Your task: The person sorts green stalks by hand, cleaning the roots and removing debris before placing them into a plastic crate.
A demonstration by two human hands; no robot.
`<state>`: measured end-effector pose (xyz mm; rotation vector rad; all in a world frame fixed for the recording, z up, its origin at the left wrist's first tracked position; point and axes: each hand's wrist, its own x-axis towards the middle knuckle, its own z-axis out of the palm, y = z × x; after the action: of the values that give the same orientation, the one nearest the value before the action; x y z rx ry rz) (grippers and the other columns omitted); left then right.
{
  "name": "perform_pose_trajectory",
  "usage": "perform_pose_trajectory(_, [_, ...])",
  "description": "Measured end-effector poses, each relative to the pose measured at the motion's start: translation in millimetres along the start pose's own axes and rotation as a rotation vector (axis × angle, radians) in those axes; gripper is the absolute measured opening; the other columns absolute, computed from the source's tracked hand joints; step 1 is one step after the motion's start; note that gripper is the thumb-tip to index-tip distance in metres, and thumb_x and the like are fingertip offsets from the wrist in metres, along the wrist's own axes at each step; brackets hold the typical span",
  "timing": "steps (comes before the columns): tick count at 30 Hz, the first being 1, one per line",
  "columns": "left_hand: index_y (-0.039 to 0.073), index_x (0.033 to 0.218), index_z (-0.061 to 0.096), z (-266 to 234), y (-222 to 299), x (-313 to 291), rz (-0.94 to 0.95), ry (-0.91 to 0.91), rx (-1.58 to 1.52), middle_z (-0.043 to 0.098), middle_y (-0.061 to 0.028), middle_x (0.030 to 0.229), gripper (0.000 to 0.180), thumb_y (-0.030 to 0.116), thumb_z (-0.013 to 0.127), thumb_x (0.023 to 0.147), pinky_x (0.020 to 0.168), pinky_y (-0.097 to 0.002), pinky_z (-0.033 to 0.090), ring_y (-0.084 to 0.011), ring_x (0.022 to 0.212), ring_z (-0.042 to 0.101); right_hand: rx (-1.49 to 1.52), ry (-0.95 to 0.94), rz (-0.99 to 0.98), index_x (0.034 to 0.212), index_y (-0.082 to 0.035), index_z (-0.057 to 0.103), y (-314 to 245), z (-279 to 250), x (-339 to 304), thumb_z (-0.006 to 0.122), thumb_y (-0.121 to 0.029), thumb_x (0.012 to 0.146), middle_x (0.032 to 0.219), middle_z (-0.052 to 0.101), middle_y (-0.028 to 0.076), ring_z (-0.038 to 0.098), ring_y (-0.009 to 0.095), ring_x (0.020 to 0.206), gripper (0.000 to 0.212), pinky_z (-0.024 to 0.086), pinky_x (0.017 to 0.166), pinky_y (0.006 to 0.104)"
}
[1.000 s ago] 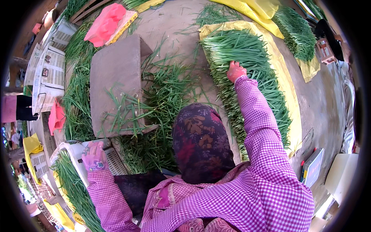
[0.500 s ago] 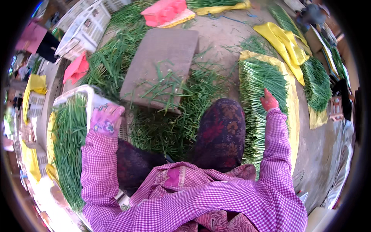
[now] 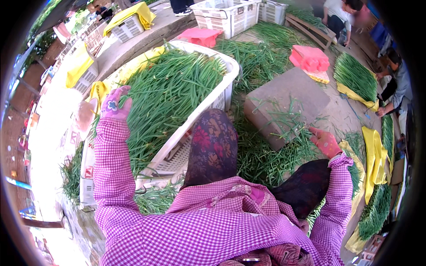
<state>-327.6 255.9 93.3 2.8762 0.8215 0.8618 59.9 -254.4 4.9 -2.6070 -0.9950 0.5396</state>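
1. Greens (image 3: 173,91) fill the crate (image 3: 232,70), now swung to mid-view.
2. Left hand (image 3: 116,104) has crossed from its right rim to the greens' left edge, thumb spread; any grip, can't tell.
3. Right hand (image 3: 326,142), fingers parted, has left the row (image 3: 355,177), now untouched, for the board's (image 3: 288,93) corner.

Smooth plastic crate (image 3: 232,67), matt cloth sleeves (image 3: 114,159)

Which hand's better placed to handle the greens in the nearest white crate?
Probably left: the left hand is at the edge of the greens in the white crate. The right hand is well away, near the grey slab.
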Motion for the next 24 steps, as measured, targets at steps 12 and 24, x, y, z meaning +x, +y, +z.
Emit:
perform_pose_trajectory(12, [0.014, 0.122, 0.052, -82.4, -112.1, -102.8, -0.646, -0.269, 0.106, 0.058, -0.0105, 0.119, 0.048, 0.021, 0.070, 0.077, 0.098, -0.0346, 0.041, -0.0238, 0.114, 0.052, -0.449, -0.446, -0.437, 0.125, -0.013, 0.051, -140.6, 149.3, 70.2, 0.055, -0.029, 0.082, 0.102, 0.063, 0.017, 0.061, 0.035, 0.094, 0.046, 0.048, 0.080, 0.0454])
perform_pose_trajectory(24, [0.010, 0.143, 0.022, -22.0, -47.4, -127.3, -0.758, -0.765, 0.326, 0.037, -0.0177, 0.140, 0.100, 0.070, 0.057, 0.071, 0.106, -0.0409, 0.031, -0.0321, 0.129, 0.037, -0.625, -0.744, -0.245, 0.127, -0.021, 0.052, -127.5, 203.9, 54.9, 0.051, -0.032, 0.085, 0.121, 0.057, 0.012, 0.057, 0.030, 0.109, 0.044, 0.045, 0.091, 0.0417])
